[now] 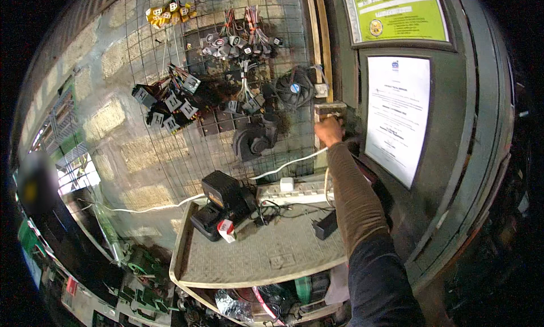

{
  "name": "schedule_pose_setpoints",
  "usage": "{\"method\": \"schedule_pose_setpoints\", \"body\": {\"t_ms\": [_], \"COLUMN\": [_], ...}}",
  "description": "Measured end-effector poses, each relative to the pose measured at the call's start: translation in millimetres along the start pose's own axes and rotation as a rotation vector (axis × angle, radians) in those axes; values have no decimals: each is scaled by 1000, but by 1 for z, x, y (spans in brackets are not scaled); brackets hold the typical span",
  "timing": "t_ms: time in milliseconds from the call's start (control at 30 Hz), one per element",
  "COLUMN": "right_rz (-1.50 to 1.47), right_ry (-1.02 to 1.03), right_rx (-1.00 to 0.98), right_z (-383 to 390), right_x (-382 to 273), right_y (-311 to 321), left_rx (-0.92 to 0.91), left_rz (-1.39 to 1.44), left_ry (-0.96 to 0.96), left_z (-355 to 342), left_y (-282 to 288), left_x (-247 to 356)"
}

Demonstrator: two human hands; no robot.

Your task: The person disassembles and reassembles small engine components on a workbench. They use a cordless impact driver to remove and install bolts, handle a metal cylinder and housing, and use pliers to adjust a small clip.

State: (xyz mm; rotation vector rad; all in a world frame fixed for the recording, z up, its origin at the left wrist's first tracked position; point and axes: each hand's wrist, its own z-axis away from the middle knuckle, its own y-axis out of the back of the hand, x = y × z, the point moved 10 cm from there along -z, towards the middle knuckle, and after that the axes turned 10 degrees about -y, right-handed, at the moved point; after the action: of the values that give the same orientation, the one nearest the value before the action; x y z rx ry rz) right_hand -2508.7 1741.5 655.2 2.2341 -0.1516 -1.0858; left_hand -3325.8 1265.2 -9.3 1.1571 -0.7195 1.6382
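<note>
My right arm reaches up to the wall, and my right hand [330, 131] is closed at a small box [330, 109] fixed to the wooden post. Its fingers are curled, and what they hold, if anything, is hidden. A white cable [294, 160] runs along the wall and ends near my wrist. Just above the hand, a small light-coloured fitting [321, 90] sits on the post beside a black fan [294, 88]. My left hand is out of view.
Below stands a shelf [255, 267] with a black charger [222, 194], a red and white item [226, 231], a black adapter [325, 225] and a power strip [303, 192]. Wire connectors [170, 103] hang on the wall mesh. Framed papers [398, 114] hang at right.
</note>
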Motion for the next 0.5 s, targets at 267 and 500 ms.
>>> {"method": "schedule_pose_setpoints", "body": {"t_ms": [267,500], "right_rz": [142,-73], "right_ry": [90,425], "right_rx": [100,275], "right_z": [11,125], "right_x": [-1,-46], "right_y": [-19,110], "left_rx": [-56,45], "left_rz": [-184,-434], "left_ry": [44,-196], "left_z": [-5,-37], "left_y": [46,99], "left_x": [-33,-18]}}
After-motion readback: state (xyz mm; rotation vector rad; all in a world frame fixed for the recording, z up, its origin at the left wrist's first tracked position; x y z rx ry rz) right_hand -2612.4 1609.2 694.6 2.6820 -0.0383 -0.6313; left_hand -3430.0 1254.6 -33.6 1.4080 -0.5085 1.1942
